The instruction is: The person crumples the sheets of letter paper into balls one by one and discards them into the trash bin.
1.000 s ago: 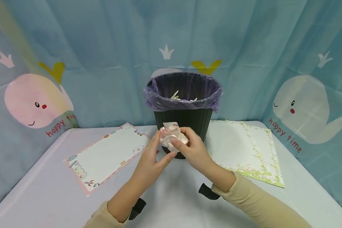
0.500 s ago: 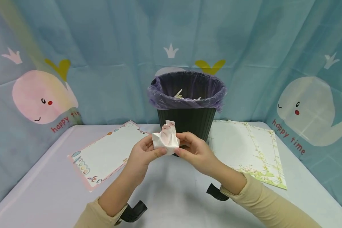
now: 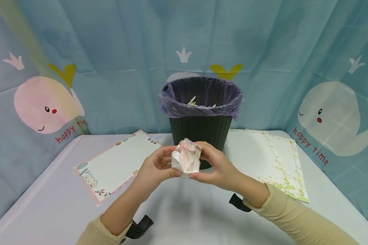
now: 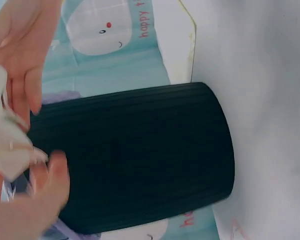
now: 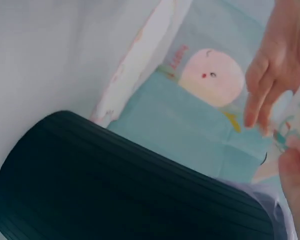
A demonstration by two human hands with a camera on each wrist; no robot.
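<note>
Paper ball [image 3: 186, 158], crumpled, white-and-pink: my left hand [image 3: 154, 168] and right hand [image 3: 219, 169] grasp it from 2 sides; even pressure should compact it.

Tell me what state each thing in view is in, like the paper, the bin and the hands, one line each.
Crumpled paper: scrunched up, held between both hands
Left hand: fingers bent, gripping the paper
Right hand: fingers bent, gripping the paper
Dark bin: upright, uncovered, scraps inside
Purple liner: folded over the bin's rim
Pink-bordered sheet: lying flat
Green-bordered sheets: flat, overlapping
Curtain: hanging, creased
</note>
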